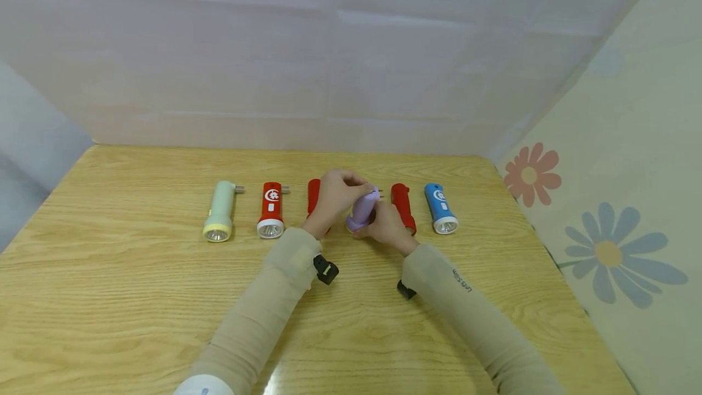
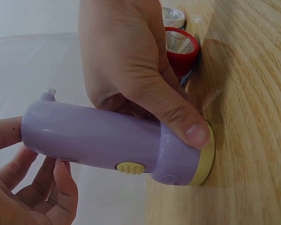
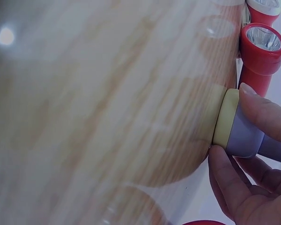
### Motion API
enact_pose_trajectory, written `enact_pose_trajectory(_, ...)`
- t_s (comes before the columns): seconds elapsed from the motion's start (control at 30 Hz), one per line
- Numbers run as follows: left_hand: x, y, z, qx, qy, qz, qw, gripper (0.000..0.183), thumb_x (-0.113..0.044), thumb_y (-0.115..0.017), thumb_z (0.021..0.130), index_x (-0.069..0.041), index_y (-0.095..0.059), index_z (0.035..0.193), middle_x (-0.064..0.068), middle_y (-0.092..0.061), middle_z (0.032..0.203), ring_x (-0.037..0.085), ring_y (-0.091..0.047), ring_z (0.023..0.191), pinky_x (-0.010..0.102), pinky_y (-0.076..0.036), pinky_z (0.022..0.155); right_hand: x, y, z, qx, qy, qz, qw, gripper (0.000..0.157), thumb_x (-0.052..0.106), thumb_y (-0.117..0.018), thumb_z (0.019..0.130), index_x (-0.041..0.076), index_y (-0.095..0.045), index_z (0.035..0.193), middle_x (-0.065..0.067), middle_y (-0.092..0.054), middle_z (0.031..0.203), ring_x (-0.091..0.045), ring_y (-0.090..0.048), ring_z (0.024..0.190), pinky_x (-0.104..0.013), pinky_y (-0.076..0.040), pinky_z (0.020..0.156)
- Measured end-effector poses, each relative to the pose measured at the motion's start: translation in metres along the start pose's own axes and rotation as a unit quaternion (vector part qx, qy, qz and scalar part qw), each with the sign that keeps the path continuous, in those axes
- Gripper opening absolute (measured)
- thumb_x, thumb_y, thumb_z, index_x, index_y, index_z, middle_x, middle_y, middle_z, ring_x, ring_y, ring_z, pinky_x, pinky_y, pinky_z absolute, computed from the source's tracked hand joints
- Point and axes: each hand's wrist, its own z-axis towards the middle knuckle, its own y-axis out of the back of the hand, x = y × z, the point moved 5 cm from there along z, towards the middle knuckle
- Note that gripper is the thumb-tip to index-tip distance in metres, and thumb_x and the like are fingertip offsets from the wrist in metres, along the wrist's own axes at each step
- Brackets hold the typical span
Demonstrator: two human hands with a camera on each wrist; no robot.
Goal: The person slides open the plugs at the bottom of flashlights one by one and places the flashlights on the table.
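The purple flashlight (image 1: pixel 364 208) is near the middle of the row on the wooden table (image 1: pixel 137 297), held between both hands with its head down. The right hand (image 1: pixel 388 224) pinches the head, thumb on one side and fingers on the other; the left hand (image 1: pixel 334 197) pinches the tail end, though the torch hides part of its fingers. The yellow rim (image 2: pixel 206 159) is right at the tabletop, but whether it touches is hard to tell, and the lens is out of sight underneath. The left-wrist view shows the yellow switch (image 2: pixel 130 168), while the right-wrist view cuts the body off at its edge. The left hand covers much of one red flashlight (image 1: pixel 313 192), and the right hand hides part of another red torch (image 1: pixel 402 203). The green flashlight (image 1: pixel 220 209), the white-rimmed red one (image 1: pixel 271 209) and the blue flashlight (image 1: pixel 440 207) show whole in the head view.
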Motion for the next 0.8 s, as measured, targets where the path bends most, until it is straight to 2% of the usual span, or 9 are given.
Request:
enact_pose_trajectory(0.47, -0.013, 0.002, 0.006, -0.014, -0.036, 0.032, 0.9987, 0.014, -0.019, -0.075, 0.076, -0.006, -0.069, 0.075, 0.003, -0.065, 0.074, 0.017, -0.06, 0.073, 0.028, -0.049, 0.064, 0.005, 0.007, 0.005, -0.011, -0.001, -0.012, 1.0, 0.06, 0.017, -0.083, 0.065, -0.006, -0.053, 0.111, -0.016, -0.061, 0.101, -0.026, -0.059, 0.09, -0.037, -0.049, 0.079)
enact_pose_trajectory(0.8, -0.001, -0.003, -0.001, -0.008, -0.024, 0.017, 0.9995, 0.016, -0.017, -0.074, 0.076, -0.005, -0.067, 0.07, 0.002, -0.064, 0.071, 0.015, -0.059, 0.071, 0.026, -0.048, 0.063, -0.002, -0.002, -0.002, -0.017, -0.008, -0.009, 1.0, 0.056, 0.014, -0.085, 0.062, -0.005, -0.055, 0.105, -0.013, -0.062, 0.094, -0.023, -0.059, 0.083, -0.035, -0.049, 0.075)
